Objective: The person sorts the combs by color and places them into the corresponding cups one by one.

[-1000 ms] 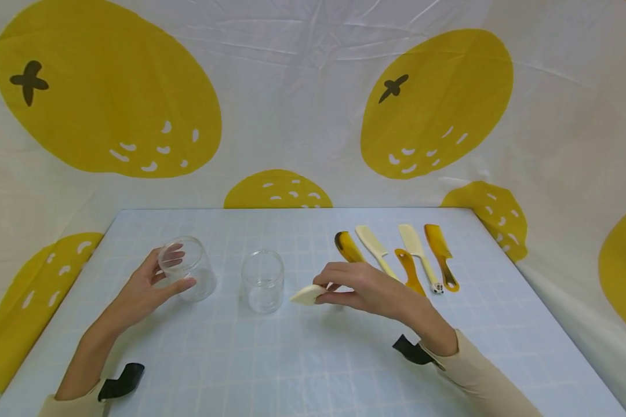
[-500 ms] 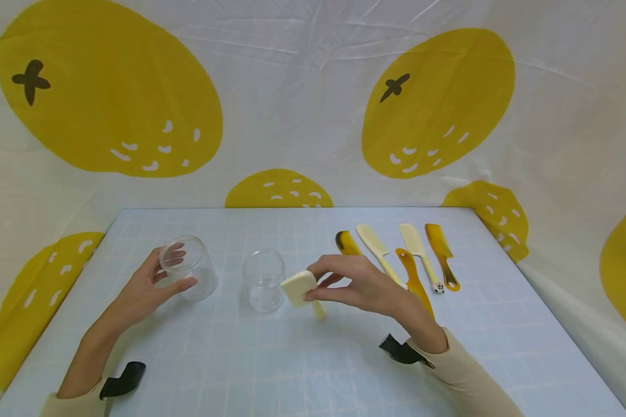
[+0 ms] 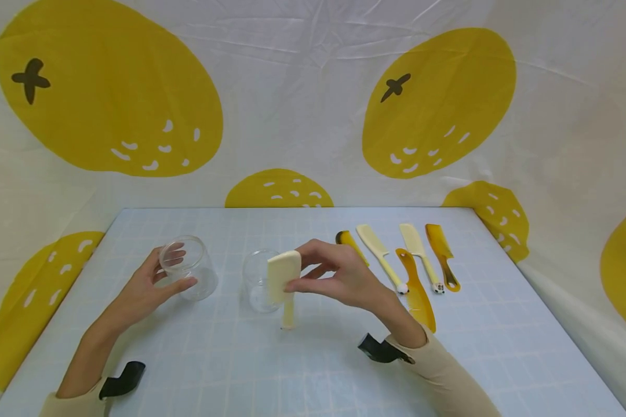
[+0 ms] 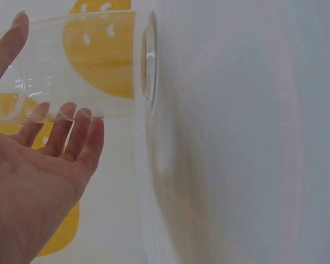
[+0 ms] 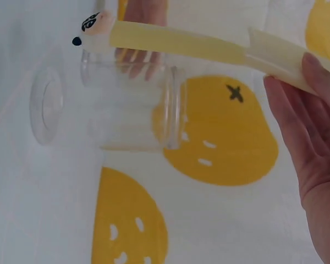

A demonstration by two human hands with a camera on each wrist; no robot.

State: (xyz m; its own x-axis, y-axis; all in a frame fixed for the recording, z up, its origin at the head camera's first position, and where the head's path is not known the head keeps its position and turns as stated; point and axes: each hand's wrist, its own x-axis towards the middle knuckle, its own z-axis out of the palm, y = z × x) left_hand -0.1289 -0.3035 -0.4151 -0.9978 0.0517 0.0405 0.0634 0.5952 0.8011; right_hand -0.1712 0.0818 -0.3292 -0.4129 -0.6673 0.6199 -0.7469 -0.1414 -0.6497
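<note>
My left hand [image 3: 138, 295] holds a clear glass cup [image 3: 202, 277] on the table's left side; the left wrist view shows the thumb on one side of this cup [image 4: 49, 71] and the fingers on the other. A second clear glass cup [image 3: 255, 278] stands upright in the middle. In front of it, my right hand [image 3: 344, 275] pinches a cream comb [image 3: 280, 275] by its wide part, handle hanging down. The right wrist view shows the comb's yellowish handle [image 5: 176, 41] ending in a small animal head, with the cup [image 5: 132, 110] behind it.
Several other combs lie at the right: two cream ones [image 3: 372, 240] [image 3: 412, 240] with animal-head handle ends, an amber one [image 3: 438, 240], an orange one [image 3: 417, 289], and a dark-tipped yellow one [image 3: 349, 240] partly behind the right hand. A pale gridded cloth covers the table [image 3: 214, 359].
My right hand has moved left with the comb, up to the middle cup. The comb has turned from lying nearly flat to upright with its handle down. The left hand keeps its place.
</note>
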